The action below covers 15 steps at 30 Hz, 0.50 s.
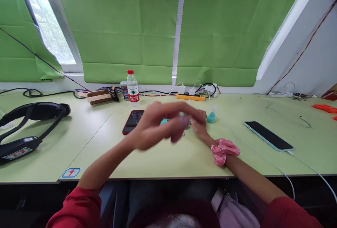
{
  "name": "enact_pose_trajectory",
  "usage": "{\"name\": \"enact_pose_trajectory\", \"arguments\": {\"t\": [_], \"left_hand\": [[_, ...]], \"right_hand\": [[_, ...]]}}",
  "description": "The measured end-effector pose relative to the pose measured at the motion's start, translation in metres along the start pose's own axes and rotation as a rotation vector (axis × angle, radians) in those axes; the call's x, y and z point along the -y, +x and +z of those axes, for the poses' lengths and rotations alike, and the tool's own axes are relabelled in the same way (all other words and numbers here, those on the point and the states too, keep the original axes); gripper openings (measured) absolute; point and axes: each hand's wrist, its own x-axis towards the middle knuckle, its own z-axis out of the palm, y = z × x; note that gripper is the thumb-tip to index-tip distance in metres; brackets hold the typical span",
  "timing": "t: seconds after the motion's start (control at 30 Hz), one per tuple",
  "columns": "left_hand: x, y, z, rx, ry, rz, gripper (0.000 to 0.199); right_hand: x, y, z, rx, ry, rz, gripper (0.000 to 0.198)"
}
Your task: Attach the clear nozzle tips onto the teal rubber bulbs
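Note:
My left hand (pixel 158 124) is raised over the middle of the table, blurred by motion. Its fingers stretch to the right, with a gap between forefinger and thumb and nothing visible in it. Farther back, my right hand (pixel 199 124) is low over the table, its fingers largely hidden behind the left one; whether it holds anything cannot be seen. Just right of it stands a small teal bulb (pixel 211 117) with a translucent tip. Another teal piece (pixel 164 121) shows partly behind my left hand, and more teal peeks out between the hands.
A red-edged phone (pixel 131 122) lies left of my hands, with a water bottle (pixel 133 89) and cup (pixel 124 90) behind. An orange power strip (pixel 191 96) runs along the back. A charging phone (pixel 268 136) lies right, a black headset (pixel 39 112) left. White cables cross the right side.

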Motion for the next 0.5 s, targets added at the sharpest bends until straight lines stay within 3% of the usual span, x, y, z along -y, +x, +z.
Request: {"name": "enact_pose_trajectory", "arguments": {"t": [0.07, 0.13, 0.2, 0.3, 0.5], "left_hand": [[0.032, 0.028, 0.007, 0.02, 0.301, -0.047, 0.03], [0.069, 0.049, 0.019, -0.016, 0.729, -0.183, 0.031], [0.103, 0.059, 0.031, 0.069, 0.996, -0.312, 0.035], [0.136, 0.059, 0.045, 0.24, 1.094, -0.387, 0.035], [0.147, 0.06, 0.042, 0.252, 1.11, -0.426, 0.024]], "right_hand": [[0.004, 0.0, -0.001, -0.031, -0.003, -0.056, 0.02], [0.008, 0.0, -0.002, -0.036, -0.001, -0.097, 0.021], [0.009, 0.0, -0.002, -0.028, -0.004, -0.106, 0.02], [0.01, 0.0, -0.002, -0.022, -0.006, -0.102, 0.018], [0.016, 0.0, -0.006, -0.026, 0.001, -0.137, 0.017]]}}
